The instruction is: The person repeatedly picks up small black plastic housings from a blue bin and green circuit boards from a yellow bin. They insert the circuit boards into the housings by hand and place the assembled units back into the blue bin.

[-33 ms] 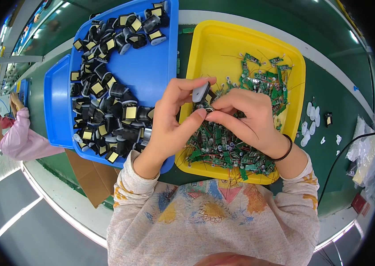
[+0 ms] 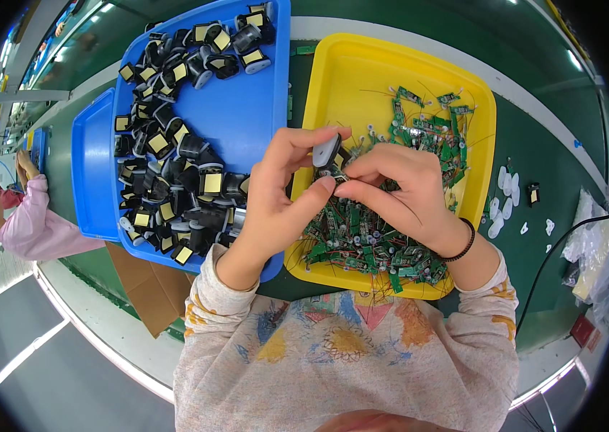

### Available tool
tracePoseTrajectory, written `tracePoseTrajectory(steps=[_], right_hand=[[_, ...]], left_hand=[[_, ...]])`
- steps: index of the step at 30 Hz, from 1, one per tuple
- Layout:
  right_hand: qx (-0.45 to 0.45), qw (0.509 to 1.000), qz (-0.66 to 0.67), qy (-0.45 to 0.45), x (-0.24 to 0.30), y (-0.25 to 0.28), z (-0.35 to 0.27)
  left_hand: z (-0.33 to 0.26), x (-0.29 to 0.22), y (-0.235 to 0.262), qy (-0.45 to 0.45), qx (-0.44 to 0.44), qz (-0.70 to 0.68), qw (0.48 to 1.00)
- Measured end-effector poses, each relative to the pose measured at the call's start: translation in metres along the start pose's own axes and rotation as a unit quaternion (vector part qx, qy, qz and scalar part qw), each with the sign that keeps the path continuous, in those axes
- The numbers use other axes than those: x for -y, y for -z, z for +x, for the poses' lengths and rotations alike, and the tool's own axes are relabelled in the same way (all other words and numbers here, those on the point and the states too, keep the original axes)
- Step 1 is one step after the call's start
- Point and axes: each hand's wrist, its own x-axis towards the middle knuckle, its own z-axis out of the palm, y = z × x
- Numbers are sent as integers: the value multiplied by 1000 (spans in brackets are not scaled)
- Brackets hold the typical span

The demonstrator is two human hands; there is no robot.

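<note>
My left hand [image 2: 283,191] is closed on a black plastic housing with a grey rounded end [image 2: 327,150], gripping it between thumb and fingers over the yellow tray [image 2: 346,61]. My right hand [image 2: 409,187] pinches at the near side of that housing, thumb and forefinger together on a small circuit board [image 2: 338,175] mostly covered by the fingertips. A thin wire shows against the right palm. Beneath both hands lies a heap of green circuit boards [image 2: 369,248] with fine wires, filling the near and right parts of the tray.
Left of the yellow tray, a blue tray [image 2: 250,119] holds many black housings [image 2: 193,147] with pale yellow pads. White oval pieces [image 2: 508,184], a lone black housing [image 2: 533,194] and clear plastic bags [image 2: 587,248] lie at right. A cardboard box [image 2: 142,281] and a person in pink [image 2: 34,227] are at left.
</note>
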Motion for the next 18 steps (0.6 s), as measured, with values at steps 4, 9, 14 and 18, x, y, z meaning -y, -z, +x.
tracePoseTrajectory(steps=[4, 9, 14, 18], right_hand=[[19, 990, 122, -64, -2, 2, -1], [47, 987, 127, -88, 0, 2, -1], [75, 995, 58, -18, 8, 1, 2], [67, 992, 99, -47, 9, -2, 1]], left_hand=[[-1, -3, 6, 28, 16, 37, 999], [1, -11, 8, 62, 35, -40, 997], [-1, -4, 2, 79, 51, -87, 992], [-2, -7, 5, 46, 45, -18, 998]])
